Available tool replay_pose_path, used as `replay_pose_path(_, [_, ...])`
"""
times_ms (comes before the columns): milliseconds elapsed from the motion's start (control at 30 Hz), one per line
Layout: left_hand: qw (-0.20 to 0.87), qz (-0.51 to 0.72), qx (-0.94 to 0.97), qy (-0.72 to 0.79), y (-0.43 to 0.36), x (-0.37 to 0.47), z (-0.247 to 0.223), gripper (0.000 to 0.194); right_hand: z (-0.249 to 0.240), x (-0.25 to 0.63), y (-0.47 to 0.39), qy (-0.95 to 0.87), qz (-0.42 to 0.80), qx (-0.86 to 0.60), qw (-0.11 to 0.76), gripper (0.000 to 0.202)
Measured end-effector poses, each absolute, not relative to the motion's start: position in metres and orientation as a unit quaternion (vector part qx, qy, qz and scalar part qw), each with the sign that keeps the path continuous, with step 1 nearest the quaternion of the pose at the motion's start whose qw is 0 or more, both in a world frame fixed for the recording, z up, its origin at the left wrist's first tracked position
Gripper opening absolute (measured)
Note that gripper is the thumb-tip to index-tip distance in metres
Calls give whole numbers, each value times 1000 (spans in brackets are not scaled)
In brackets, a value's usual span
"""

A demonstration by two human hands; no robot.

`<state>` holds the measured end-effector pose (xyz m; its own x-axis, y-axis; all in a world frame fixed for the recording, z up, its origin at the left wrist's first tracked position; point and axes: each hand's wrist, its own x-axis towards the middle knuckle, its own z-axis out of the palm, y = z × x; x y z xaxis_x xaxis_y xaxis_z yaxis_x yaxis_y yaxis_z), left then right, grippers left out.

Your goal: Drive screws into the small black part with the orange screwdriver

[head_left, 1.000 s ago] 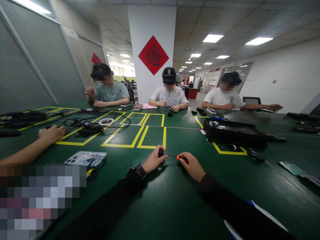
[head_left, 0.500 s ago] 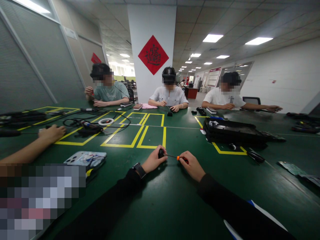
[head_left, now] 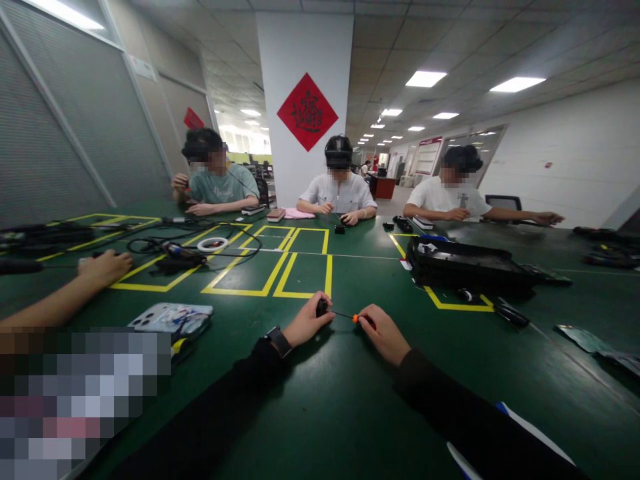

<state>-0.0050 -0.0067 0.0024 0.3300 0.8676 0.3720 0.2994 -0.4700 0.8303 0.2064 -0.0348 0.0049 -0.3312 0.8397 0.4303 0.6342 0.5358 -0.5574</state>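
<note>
My left hand [head_left: 306, 321] is closed around a small black part [head_left: 321, 307], whose kind I cannot make out. A screwdriver [head_left: 356, 319] with an orange-and-black handle is gripped in my right hand [head_left: 384, 333]. Its thin shaft points left, and the tip meets the black part or lies very close to it. Both hands are low over the green table [head_left: 330, 413], just in front of the yellow tape outlines. Fingers hide most of the black part and of the screwdriver's handle.
On the left lie a phone [head_left: 173, 315], a white ring [head_left: 213, 245] and tangled black cables [head_left: 175, 257]; another person's arm [head_left: 70, 293] reaches in there. Black trays [head_left: 470, 263] stand to the right, near a black tool [head_left: 511, 312]. Several people sit across the table.
Almost nothing differs. Both hands keep their hold on the black part and the screwdriver, with only a slight shift of the screwdriver.
</note>
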Motion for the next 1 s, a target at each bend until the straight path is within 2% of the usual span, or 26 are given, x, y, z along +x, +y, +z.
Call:
replay_pose_path(133, [374,432,737,361,-4,-6,1,16,4,207,-36,-799,151,-464,351,12])
replay_pose_path(267, [401,430,732,344,-4,-6,1,17,5,206,-39,-798,167,-463,348,15])
replay_pose_path(1000, [365,440,728,378,-5,-5,3,18,9,207,-42,-795,177,-456,359,17])
